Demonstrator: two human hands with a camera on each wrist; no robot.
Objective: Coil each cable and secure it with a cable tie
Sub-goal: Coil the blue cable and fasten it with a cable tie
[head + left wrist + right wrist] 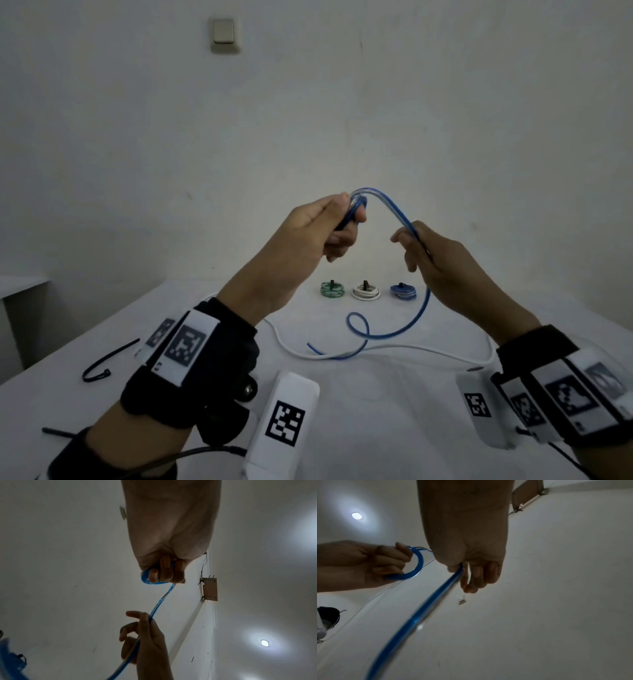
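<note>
Both hands are raised above the white table (376,394) with a blue cable (387,202) arching between them. My left hand (337,222) grips a small coil of that cable (418,566) in curled fingers (164,572). My right hand (416,245) pinches the cable (157,604) a short way along, the other fingers loosely spread. From the right hand the cable (426,611) hangs down and ends in a loose loop (358,325) on the table. A black cable tie (109,359) lies at the left of the table.
Three coiled and tied cables stand in a row at the back: green (332,290), white (365,291), blue (403,291). A loose white cable (411,349) snakes across the middle of the table. A second black tie (58,432) lies near the front left edge.
</note>
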